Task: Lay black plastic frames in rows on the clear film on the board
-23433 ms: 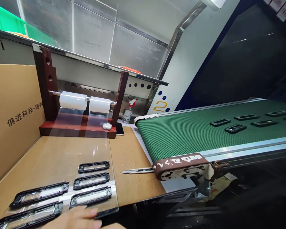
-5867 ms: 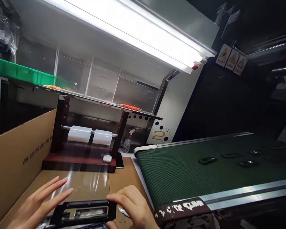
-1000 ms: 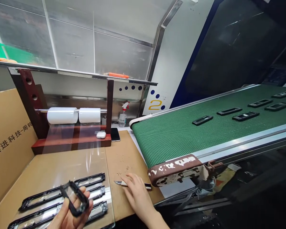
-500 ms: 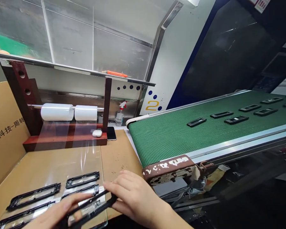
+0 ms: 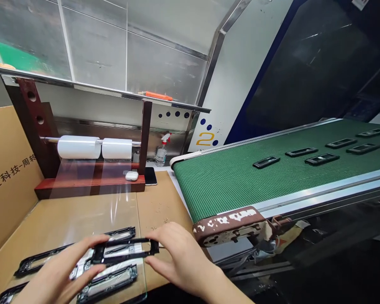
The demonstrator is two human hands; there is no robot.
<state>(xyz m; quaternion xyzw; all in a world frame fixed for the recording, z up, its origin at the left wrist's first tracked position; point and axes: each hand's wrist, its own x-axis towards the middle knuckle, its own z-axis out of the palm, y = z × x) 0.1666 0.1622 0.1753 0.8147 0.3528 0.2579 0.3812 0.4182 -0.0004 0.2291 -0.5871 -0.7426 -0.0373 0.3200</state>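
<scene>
Between my two hands is a long black plastic frame point(image 5: 154, 246) with an open middle, raised over the work surface. My left hand point(image 5: 61, 268) pinches its left end between thumb and fingers. The right end sits in the grip of my right hand point(image 5: 180, 255). Beneath and around it, similar black frames with clear or pale strips lie in rows on a glass sheet, such as one black frame point(image 5: 109, 283) just below the held one and another black frame point(image 5: 34, 261) farther left. My left hand partly covers several of them.
A green conveyor belt point(image 5: 215, 185) on the right carries several black frames point(image 5: 322, 158). Behind the glass stands a dark red wooden holder point(image 5: 88, 188) with two white film rolls point(image 5: 78, 147). Nearby are a white earbud case point(image 5: 132, 175), a phone point(image 5: 150, 176) and a spray bottle point(image 5: 161, 153).
The held frame has swung from a tilted position to nearly level, with its open middle facing me. My left hand has shifted its grip to the left end. The view has turned slightly left.
</scene>
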